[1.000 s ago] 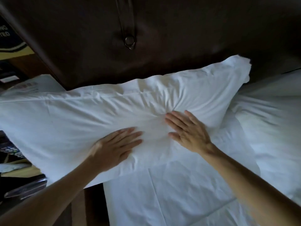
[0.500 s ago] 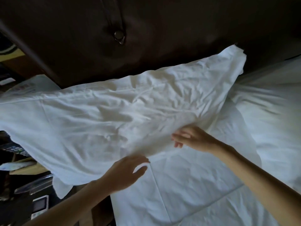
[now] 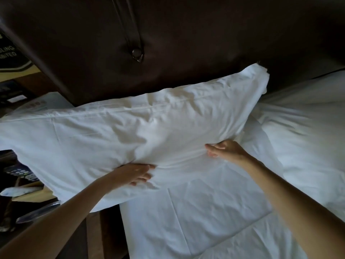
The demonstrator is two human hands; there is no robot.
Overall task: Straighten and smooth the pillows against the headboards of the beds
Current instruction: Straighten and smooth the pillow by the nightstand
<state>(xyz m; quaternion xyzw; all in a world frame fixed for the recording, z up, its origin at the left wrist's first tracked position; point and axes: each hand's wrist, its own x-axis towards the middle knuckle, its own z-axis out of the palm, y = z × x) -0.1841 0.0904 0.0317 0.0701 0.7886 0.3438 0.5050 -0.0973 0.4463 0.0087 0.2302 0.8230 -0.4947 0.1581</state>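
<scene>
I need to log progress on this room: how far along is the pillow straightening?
Done: the pillow lies along the headboard. In hand: left hand and right hand grip its creased lower edge. Left: smoothing the wrinkles, pulling in its left end overhanging the bed, then the second pillow.

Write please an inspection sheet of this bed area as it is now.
Surface: bed sheet, white, creased.
Job's things: white pillow along dark headboard, wrinkled, its left end overhanging the bed; second pillow at right.
Clutter: remote control and papers on the side table at left.
Grippers: left hand and right hand both grasp the pillow's near edge.
Cables: nothing seen.
Surroundings: headboard button; dim room.
</scene>
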